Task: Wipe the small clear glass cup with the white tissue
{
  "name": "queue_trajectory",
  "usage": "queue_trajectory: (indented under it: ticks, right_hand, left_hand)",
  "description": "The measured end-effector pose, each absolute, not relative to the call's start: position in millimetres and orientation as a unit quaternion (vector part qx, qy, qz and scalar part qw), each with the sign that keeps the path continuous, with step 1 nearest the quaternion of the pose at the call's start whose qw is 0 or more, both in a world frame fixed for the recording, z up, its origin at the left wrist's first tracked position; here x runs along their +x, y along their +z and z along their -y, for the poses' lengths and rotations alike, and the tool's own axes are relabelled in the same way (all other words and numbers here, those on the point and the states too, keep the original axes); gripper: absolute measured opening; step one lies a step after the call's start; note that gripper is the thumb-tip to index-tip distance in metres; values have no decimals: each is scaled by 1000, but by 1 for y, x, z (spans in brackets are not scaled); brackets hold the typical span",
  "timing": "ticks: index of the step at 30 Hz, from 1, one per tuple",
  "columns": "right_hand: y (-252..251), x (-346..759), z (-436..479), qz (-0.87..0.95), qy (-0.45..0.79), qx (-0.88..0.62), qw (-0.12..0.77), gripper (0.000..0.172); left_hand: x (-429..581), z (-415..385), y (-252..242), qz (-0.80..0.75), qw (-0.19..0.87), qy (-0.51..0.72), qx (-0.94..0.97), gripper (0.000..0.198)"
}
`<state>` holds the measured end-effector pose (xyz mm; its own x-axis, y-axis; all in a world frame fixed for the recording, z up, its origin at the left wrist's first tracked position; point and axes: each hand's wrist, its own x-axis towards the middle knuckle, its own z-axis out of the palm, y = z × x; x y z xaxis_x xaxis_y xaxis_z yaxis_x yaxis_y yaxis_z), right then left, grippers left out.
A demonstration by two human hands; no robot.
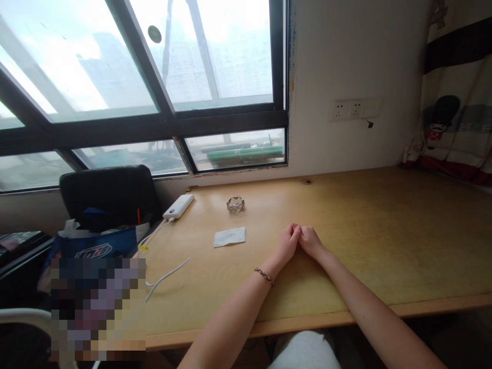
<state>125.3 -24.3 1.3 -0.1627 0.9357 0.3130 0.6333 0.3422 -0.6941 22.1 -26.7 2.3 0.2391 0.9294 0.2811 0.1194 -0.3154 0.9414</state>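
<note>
My left hand [288, 244] and my right hand [310, 242] rest on the wooden table, closed and touching each other at the fingers. Nothing shows in either hand, though the palms are hidden. A braided bracelet [264, 276] circles my left wrist. To the left of my hands lies a flat, white piece of folded paper or tissue [229, 237]. Farther back sits a silvery openwork ring-shaped object, like a metal bangle [236, 205], apart from both hands.
At the table's [403, 241] left edge lies a white power bank [179, 206] with a cable [169, 273] plugged in. A black chair [109, 192] and a blue bag [94, 248] stand beyond that edge. Behind are a window, wall sockets [348, 109] and a curtain [461, 102].
</note>
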Motion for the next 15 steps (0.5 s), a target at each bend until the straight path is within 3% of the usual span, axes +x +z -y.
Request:
queue_trajectory:
  ticks: [9, 15]
  right_hand:
    - [0, 126, 22, 727, 205, -546, 362, 44]
    - [3, 131, 21, 704, 142, -595, 360, 47]
  left_hand:
    - [22, 25, 1, -393, 409, 460, 683, 33]
    - [13, 27, 13, -413, 265, 396, 776, 34]
